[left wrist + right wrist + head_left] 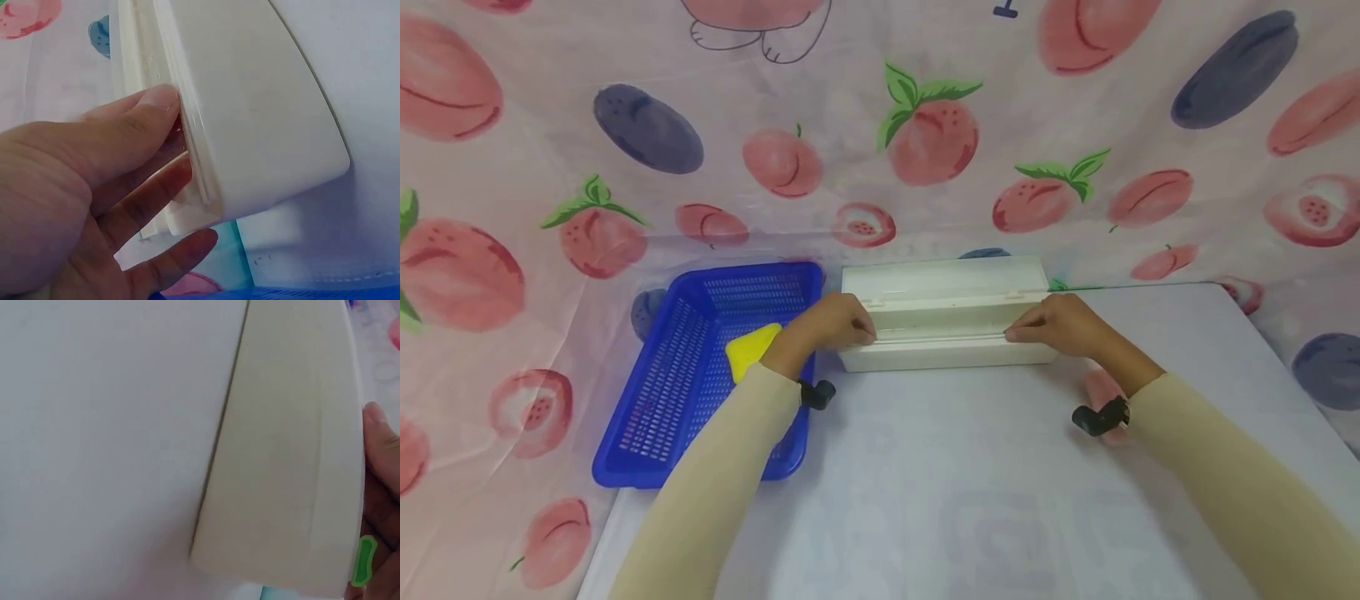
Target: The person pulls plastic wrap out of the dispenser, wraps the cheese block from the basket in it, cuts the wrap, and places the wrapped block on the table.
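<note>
A long white box [951, 357] stands with its hinged lid [943, 279] tipped back and its long hollow showing. My left hand [838, 321] is at the box's left end, thumb and fingers pinching at the front rim; in the left wrist view the thumb tip lies against the rim edge and the other fingers spread behind it. At the right end, my right hand [1060, 323] pinches the same rim between thumb and fingertips. In the right wrist view, the box wall hides part of that hand, and a small green piece [364, 561] shows beside its fingers.
Left of the box sits a blue plastic basket [662, 475] with a yellow thing [751, 350] in it, partly behind my left forearm. A white-covered table [940, 467] lies under the box. Behind hangs a fruit-print cloth [820, 83].
</note>
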Available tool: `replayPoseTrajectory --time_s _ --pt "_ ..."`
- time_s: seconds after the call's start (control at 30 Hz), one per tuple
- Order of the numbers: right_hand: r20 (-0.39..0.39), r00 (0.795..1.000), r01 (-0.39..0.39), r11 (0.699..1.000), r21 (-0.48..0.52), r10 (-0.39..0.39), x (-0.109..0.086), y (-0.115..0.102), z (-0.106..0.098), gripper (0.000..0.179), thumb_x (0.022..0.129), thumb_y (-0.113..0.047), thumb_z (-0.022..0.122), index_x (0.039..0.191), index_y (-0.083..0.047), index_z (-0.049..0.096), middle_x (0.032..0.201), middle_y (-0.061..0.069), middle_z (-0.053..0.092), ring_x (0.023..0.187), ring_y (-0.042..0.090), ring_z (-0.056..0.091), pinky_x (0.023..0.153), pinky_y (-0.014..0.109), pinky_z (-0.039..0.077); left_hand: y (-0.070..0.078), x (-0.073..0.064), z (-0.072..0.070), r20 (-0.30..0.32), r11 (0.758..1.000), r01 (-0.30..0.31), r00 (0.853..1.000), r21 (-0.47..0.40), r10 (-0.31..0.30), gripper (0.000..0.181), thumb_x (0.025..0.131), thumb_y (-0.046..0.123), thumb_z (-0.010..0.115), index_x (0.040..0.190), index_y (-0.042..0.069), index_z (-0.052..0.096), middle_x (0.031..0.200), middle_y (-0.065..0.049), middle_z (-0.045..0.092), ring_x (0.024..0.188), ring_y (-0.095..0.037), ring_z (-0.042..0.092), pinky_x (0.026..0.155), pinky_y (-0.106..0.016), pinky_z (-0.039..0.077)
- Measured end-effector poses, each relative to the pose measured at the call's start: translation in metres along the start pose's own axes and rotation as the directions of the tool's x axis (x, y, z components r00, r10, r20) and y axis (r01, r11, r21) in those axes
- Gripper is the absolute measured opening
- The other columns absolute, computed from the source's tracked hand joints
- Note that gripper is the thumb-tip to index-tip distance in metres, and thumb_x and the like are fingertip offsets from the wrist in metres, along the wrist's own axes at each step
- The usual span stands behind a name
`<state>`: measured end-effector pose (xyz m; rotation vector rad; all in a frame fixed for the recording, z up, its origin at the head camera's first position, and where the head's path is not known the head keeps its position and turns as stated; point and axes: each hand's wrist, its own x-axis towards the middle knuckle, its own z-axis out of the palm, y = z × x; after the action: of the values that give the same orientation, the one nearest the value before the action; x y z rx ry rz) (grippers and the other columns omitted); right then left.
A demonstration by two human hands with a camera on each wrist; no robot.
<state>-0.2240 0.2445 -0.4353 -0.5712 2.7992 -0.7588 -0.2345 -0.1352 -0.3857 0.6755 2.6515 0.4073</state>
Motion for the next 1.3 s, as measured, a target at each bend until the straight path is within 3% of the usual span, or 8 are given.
replayPoseTrajectory --time_s 0.2,0.4,0.63,0.93,1.07,1.2,1.3 --pt "-0.001 1.000 0.007 0.999 0.031 -0.007 0.002 -0.003 -0.001 0.019 0.090 -0.037 0.078 0.099 -0.021 0.084 0.099 -0.001 0.080 0.096 0.017 0.068 0.074 0.032 0.051 -0.003 -0.001 0.001 -0.060 0.999 -0.040 0.997 -0.007 0.040 0.014 0.098 0.017 0.068 0.102 0.011 0.080 0.098 -0.004 0.076 0.098 -0.023 0.064 0.098 -0.040 0.054" --pt "-0.084 0.996 0.042 0.999 0.030 -0.039 0.001 -0.001 0.003 0.014 0.092 -0.030 0.077 0.096 -0.019 0.084 0.094 0.000 0.080 0.089 0.017 0.066 0.071 0.030 0.049 -0.004 -0.008 0.002 -0.143 0.996 -0.082 0.987 -0.036 0.076 0.015 0.098 0.014 0.068 0.104 0.007 0.080 0.099 -0.007 0.078 0.100 -0.027 0.067 0.100 -0.041 0.054" --pt "-0.254 0.962 0.114 0.993 0.029 -0.103 -0.002 -0.001 0.011 0.011 0.093 -0.021 0.076 0.096 -0.012 0.083 0.091 0.003 0.079 0.083 0.017 0.067 0.070 0.025 0.051 -0.007 -0.012 0.007 -0.214 0.993 -0.100 0.973 -0.060 0.085 0.017 0.098 0.015 0.069 0.107 0.007 0.080 0.102 -0.007 0.079 0.100 -0.026 0.070 0.098 -0.040 0.056" --pt "-0.332 0.940 0.097 0.993 0.061 -0.072 -0.013 -0.009 0.007 0.013 0.095 -0.026 0.073 0.095 -0.014 0.080 0.087 0.002 0.078 0.086 0.019 0.069 0.073 0.029 0.054 -0.001 -0.028 -0.004 -0.279 0.988 -0.117 0.957 -0.096 0.086 0.014 0.098 0.014 0.069 0.103 0.010 0.081 0.096 -0.003 0.078 0.091 -0.022 0.068 0.089 -0.038 0.058" --pt "-0.370 0.926 0.104 0.992 0.065 -0.073 -0.017 -0.016 0.002 0.013 0.095 -0.025 0.073 0.094 -0.014 0.078 0.086 0.002 0.076 0.080 0.017 0.064 0.069 0.022 0.051 0.005 -0.036 -0.011 -0.300 0.987 -0.127 0.950 -0.100 0.092 0.014 0.098 0.015 0.069 0.104 0.009 0.081 0.095 -0.004 0.078 0.086 -0.020 0.067 0.085 -0.037 0.058" --pt "-0.394 0.917 0.098 0.992 0.084 -0.057 -0.022 -0.025 -0.005 0.012 0.097 -0.025 0.071 0.095 -0.015 0.075 0.087 0.002 0.076 0.082 0.014 0.062 0.071 0.012 0.047 0.010 -0.044 -0.016 -0.345 0.983 -0.151 0.932 -0.102 0.108 0.014 0.097 0.013 0.070 0.105 0.008 0.080 0.097 -0.005 0.078 0.085 -0.019 0.067 0.082 -0.037 0.058" --pt "-0.396 0.917 0.094 0.987 0.127 -0.036 -0.026 -0.032 -0.010 0.012 0.099 -0.025 0.068 0.097 -0.014 0.073 0.090 0.003 0.076 0.086 0.011 0.065 0.073 0.009 0.047 0.013 -0.049 -0.019 -0.387 0.979 -0.186 0.911 -0.077 0.143 0.014 0.096 0.013 0.071 0.104 0.007 0.080 0.097 -0.006 0.079 0.085 -0.020 0.068 0.081 -0.037 0.058"
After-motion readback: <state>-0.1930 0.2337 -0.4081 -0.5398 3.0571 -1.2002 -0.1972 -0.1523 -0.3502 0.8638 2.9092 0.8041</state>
